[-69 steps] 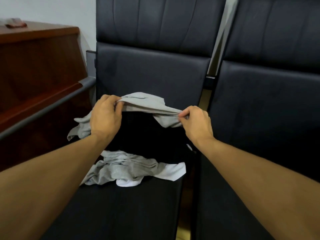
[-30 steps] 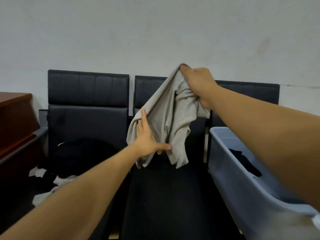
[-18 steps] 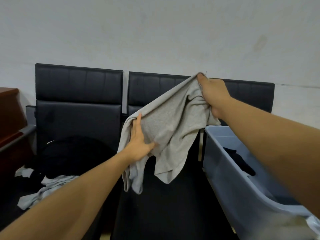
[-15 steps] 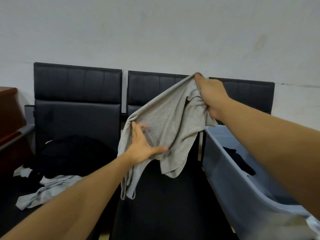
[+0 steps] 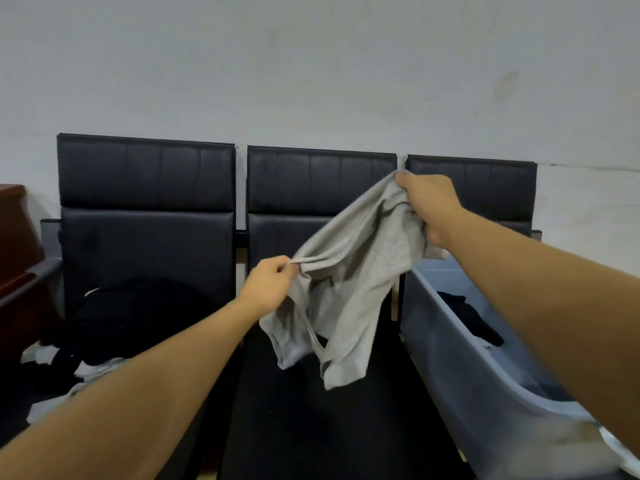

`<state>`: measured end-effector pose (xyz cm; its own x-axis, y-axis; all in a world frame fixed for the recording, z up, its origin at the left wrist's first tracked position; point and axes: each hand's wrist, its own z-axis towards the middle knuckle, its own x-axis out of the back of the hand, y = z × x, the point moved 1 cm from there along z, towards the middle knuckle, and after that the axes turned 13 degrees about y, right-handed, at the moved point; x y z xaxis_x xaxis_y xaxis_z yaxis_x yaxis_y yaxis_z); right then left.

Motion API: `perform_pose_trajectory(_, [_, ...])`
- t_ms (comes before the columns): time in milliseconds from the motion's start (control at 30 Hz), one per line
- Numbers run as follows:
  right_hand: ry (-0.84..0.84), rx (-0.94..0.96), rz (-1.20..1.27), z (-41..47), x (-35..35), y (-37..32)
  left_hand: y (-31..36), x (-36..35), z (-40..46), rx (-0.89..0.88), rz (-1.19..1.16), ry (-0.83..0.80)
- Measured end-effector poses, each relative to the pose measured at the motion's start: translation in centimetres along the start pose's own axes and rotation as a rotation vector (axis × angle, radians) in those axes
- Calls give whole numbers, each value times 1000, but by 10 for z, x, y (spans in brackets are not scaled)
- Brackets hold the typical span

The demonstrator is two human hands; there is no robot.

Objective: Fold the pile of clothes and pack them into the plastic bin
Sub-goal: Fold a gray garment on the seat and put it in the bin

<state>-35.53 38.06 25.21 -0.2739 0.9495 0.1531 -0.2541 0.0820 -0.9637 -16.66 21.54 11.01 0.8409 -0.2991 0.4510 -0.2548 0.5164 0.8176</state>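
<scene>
The right hand (image 5: pixel 427 206) had its fingers (image 5: pixel 403 178) bunched tight on one end of the grey T-shirt (image 5: pixel 349 271), and the left hand (image 5: pixel 268 289), lower and nearer the person, pinched another fold of it. The shirt's long axis ran slantwise between them, high on the right, its loose tails hanging above the middle seat (image 5: pixel 311 417) of the black bench. That seat lay bare beneath for spreading. The blue plastic bin (image 5: pixel 460 368) stood just right of it, dark clothes (image 5: pixel 471 317) inside; the unfolded pile (image 5: pixel 104 327) lay to its left.
</scene>
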Motion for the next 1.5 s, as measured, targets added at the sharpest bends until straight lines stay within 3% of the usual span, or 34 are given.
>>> perform_pose_trajectory(133, [-25, 92, -210, 2, 1, 32, 4, 30, 5, 115, -121, 3])
perform_pose_trajectory(233, [-72, 135, -317, 5, -6, 52, 20, 39, 5, 84, -147, -8])
perform_pose_trajectory(433, [-282, 96, -241, -22, -29, 62, 58, 38, 3, 73, -393, -46])
perform_pose_trajectory(500, [-417, 58, -196, -37, -34, 63, 65, 36, 4, 61, -419, -54])
perform_pose_trajectory(667, [-967, -236, -187, -80, -49, 85, 74, 33, 5, 96, -486, 32])
perform_pose_trajectory(767, [-1079, -254, -202, -91, -58, 94, 76, 39, 7, 150, -581, 135])
perform_pose_trajectory(900, [-917, -191, -174, -89, -64, 97, 77, 52, 12, 214, -698, 223])
perform_pose_trajectory(1033, [-543, 196, -237, -85, -68, 102, 85, 65, 14, 192, -760, 290])
perform_pose_trajectory(1200, [-607, 217, -319, -91, -83, 123, 103, 80, 13, 137, -776, 454])
perform_pose_trajectory(1400, [-561, 228, -323, -91, -104, 117, 109, 95, 16, 120, -810, 615])
perform_pose_trajectory(1500, [-448, 322, -416, -91, -105, 114, 103, 100, 17, 128, -770, 663])
